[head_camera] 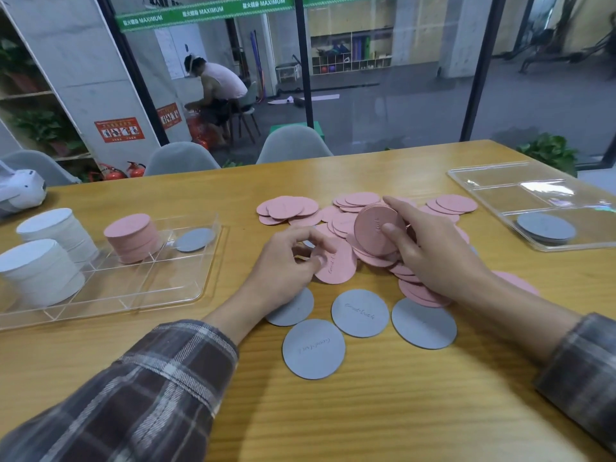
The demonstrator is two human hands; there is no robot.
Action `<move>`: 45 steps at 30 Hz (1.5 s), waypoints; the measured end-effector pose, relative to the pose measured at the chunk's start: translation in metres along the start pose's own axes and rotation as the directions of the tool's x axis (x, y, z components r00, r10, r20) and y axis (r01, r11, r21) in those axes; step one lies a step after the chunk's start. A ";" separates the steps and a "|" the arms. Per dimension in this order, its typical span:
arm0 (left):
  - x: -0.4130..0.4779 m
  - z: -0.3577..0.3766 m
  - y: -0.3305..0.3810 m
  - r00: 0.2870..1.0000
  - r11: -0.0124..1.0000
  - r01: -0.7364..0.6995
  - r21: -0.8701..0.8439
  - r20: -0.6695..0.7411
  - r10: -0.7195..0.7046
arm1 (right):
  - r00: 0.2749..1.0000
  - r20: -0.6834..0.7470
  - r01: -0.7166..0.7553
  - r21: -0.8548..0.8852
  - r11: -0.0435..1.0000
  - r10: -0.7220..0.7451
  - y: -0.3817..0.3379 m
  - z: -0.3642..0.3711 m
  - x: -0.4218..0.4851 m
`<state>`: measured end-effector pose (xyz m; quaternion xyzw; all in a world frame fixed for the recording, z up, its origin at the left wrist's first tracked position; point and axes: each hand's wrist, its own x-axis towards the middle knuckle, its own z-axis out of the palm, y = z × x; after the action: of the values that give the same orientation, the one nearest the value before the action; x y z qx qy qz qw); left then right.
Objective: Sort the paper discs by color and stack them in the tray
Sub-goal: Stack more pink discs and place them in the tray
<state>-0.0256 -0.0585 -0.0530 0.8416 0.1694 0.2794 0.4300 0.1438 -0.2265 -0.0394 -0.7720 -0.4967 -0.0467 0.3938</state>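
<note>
Loose pink discs (290,208) lie scattered over the middle of the wooden table. My right hand (430,255) grips a small stack of pink discs (375,230) tilted on edge above the pile. My left hand (286,265) pinches one pink disc (335,265) at the pile's near side. Several grey discs (360,313) lie flat just in front of my hands. The clear divided tray (186,288) at the left holds two white stacks (40,271), a pink stack (131,236) and one grey disc (195,239).
A second clear tray (493,181) at the right holds a grey disc (545,226). A white device (20,191) sits at the far left table edge. Grey chairs (293,145) stand beyond the table, before a glass wall; a person sits behind the glass.
</note>
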 end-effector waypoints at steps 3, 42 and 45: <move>0.001 0.000 0.001 0.999 0.997 -0.023 -0.069 -0.046 0.020 | 1.000 -0.012 0.009 0.016 1.000 -0.009 0.002 0.002 0.001; -0.004 0.015 0.008 0.972 0.931 -0.142 0.337 -0.130 0.195 | 0.955 0.254 0.177 -0.076 0.981 -0.152 -0.008 0.018 -0.006; -0.003 0.013 0.007 0.973 0.936 -0.152 0.318 -0.118 0.198 | 0.967 0.205 0.164 -0.037 0.986 -0.153 -0.008 0.011 -0.005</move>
<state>-0.0194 -0.0724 -0.0543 0.8867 0.1666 0.3486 0.2539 0.1319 -0.2210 -0.0449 -0.7408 -0.5927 -0.0129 0.3158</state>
